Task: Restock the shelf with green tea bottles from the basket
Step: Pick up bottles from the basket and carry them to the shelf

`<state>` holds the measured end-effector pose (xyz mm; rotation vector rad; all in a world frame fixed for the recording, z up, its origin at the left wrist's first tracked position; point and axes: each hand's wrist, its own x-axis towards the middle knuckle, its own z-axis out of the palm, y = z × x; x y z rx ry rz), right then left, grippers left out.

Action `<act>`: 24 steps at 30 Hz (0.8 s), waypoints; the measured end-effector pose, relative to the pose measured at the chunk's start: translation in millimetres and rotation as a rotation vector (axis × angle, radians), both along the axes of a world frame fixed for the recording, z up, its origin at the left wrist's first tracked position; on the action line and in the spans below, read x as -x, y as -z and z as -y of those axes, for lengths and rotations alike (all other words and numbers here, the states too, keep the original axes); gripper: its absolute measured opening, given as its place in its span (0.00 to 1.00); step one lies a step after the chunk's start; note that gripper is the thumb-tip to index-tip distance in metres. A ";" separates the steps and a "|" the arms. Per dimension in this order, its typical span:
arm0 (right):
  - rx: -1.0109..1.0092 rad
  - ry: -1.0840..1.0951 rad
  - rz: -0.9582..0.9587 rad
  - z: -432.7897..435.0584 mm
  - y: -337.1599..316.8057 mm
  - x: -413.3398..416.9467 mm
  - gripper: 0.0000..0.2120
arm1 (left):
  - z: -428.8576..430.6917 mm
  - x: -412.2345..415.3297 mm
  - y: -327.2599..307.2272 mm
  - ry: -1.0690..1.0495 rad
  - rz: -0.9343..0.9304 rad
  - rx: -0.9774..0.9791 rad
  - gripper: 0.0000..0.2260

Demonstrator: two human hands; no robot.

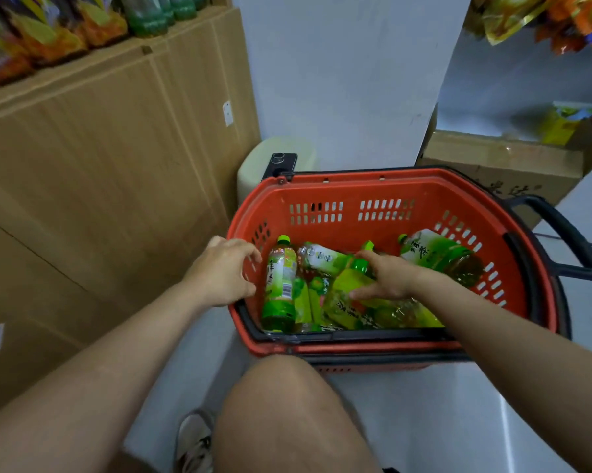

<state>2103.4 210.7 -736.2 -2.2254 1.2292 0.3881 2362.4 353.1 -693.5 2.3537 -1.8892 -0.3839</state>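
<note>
The shelf (185,27) stands at 11 o'clock, so the red basket (373,186) sits close below at 4 o'clock, about 5 green tea bottles (280,281) lying inside. The right hand (390,279) curls its grip round a middle bottle (350,279). The left hand (219,271) hovers spread and empty at the rim, probably to steady it.
</note>
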 end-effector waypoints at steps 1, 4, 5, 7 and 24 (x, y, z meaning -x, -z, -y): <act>-0.050 0.003 -0.055 -1.7 6.4 -1.5 0.51 | -2.0 -4.9 -2.7 -0.006 0.049 -0.014 0.19; -0.103 -0.005 -0.113 -13.7 26.4 -14.9 0.56 | -6.4 -14.4 -10.0 -0.087 0.129 0.021 0.14; -0.087 -0.014 -0.121 -16.6 29.4 -21.3 0.56 | -6.3 -14.4 -12.8 -0.114 0.120 0.046 0.13; -0.059 -0.027 -0.112 -20.4 30.7 -35.7 0.55 | -3.7 -11.1 -16.9 -0.118 0.094 0.078 0.13; 0.337 -0.348 0.425 -52.6 -165.7 -94.9 0.51 | 6.5 11.5 -72.6 0.115 -0.150 0.314 0.46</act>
